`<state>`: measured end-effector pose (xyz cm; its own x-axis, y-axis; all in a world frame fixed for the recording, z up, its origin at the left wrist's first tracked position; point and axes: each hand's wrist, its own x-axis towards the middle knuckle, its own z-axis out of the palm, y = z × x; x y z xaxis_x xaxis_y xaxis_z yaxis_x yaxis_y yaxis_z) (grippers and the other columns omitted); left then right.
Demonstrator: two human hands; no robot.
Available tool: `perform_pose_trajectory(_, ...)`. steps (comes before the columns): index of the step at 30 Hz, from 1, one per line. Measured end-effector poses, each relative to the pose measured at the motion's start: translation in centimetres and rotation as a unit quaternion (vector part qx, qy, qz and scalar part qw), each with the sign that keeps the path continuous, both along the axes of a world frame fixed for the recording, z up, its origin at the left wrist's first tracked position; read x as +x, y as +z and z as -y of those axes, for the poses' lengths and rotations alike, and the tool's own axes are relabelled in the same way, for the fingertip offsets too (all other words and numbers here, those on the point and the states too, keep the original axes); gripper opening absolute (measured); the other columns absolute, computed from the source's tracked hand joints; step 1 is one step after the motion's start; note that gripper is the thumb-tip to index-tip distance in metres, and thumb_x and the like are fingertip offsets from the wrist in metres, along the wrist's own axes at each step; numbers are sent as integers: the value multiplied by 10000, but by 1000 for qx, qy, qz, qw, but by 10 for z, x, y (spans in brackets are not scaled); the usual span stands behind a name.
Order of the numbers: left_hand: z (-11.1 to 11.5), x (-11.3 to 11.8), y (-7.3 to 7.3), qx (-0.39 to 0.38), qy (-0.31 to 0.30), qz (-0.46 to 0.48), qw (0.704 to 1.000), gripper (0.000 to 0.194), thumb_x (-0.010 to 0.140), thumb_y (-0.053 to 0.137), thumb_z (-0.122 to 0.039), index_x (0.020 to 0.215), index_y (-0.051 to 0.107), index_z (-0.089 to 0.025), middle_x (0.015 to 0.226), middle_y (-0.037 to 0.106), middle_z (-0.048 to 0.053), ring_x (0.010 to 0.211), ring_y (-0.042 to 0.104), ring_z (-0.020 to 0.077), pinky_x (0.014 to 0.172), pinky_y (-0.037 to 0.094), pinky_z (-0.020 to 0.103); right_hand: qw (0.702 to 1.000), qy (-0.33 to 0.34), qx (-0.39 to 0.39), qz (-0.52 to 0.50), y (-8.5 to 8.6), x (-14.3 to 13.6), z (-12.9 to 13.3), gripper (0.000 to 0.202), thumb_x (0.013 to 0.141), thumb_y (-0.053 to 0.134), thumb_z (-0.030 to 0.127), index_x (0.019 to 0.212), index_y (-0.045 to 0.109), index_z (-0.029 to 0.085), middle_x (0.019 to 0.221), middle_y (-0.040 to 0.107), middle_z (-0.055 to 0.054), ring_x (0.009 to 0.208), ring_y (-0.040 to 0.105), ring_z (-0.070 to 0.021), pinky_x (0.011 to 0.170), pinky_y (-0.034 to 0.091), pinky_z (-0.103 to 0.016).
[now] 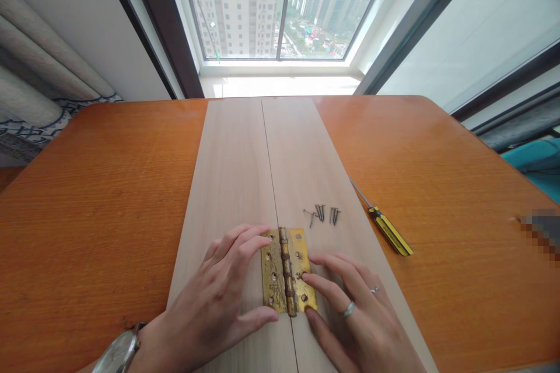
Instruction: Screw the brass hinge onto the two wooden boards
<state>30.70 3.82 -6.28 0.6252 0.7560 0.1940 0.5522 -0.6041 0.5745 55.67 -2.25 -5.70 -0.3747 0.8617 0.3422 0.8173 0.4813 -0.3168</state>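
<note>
A brass door hinge (299,256) lies opened flat across the seam between two pale wooden boards (236,163), its knuckle close along the seam. My left hand (223,291) rests at the hinge's left leaf, fingers and thumb apart, fingertips at the upper left corner and thumb at the lower left. On the other side my right hand (354,309), wearing two rings, has its fingers spread and touches the right leaf's edge. Several screws (321,214) lie in small groups on the right board, just beyond the hinge.
A yellow and black screwdriver (391,232) lies right of the boards, its shaft tip at their edge. Beneath everything is an orange-brown wooden table (109,198). A blurred dark object (542,233) is at the right edge. A window (280,6) stands beyond the table.
</note>
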Motion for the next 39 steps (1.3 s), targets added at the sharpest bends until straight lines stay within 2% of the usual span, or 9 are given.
perform_pose_trajectory(12, -2, 2, 0, 6, 6, 1, 1000, 880, 729, 886, -383, 1408, 348, -228, 1449, 529, 150, 1378, 439, 326, 1098, 439, 486, 1000, 0, -9, -4, -2, 1, 1, 323, 888, 619, 144, 1208, 601, 185, 1298, 579, -125, 1248, 505, -257, 986, 478, -397)
perform_pose_trajectory(16, -2, 2, 1, 3, 3, -3, 1000, 904, 718, 897, -354, 1414, 334, -221, 1453, 530, 149, 1378, 433, 322, 1103, 425, 481, 1000, 4, -16, -10, -1, -1, 1, 327, 893, 618, 145, 1217, 595, 174, 1304, 564, -129, 1258, 487, -255, 999, 457, -395)
perform_pose_trajectory(26, -3, 1, 3, 2, -9, 3, 1000, 786, 806, 821, -307, 1415, 332, -219, 1484, 503, 147, 1404, 406, 305, 1121, 393, 473, 998, -6, -49, -49, -1, -2, 1, 387, 914, 610, 140, 1290, 519, 149, 1318, 568, -126, 1277, 469, -247, 1047, 413, -399)
perform_pose_trajectory(39, -3, -3, 3, 8, -24, -3, 1000, 651, 842, 753, -257, 1378, 389, -210, 1507, 487, 144, 1412, 376, 313, 1103, 375, 501, 996, 10, -68, -55, 6, -4, 4, 251, 908, 608, 97, 1136, 578, 195, 1333, 514, -112, 1275, 441, -258, 1025, 395, -419)
